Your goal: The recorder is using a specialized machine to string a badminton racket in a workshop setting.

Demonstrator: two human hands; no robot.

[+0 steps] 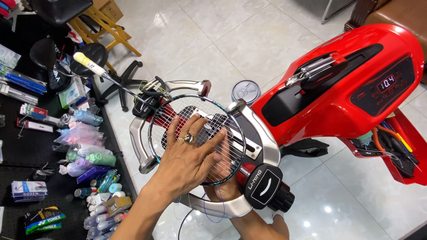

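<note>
Fingers (202, 126) of the left hand (189, 155) are lying spread wide, pressing flat on the strings. Red stringing machine (338, 98) is clamping the dark-framed racket (195, 138) in its silver cradle (262, 146). Right hand (224, 189) is sitting beneath the strings, grip indeterminable.

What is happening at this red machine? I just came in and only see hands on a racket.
A person is working on a badminton racket clamped flat in the silver cradle of a red stringing machine. The left hand, wearing a ring, lies spread on top of the string bed. The right hand reaches up from beneath it, fingers showing through the strings. Loose string hangs below the frame.
</note>
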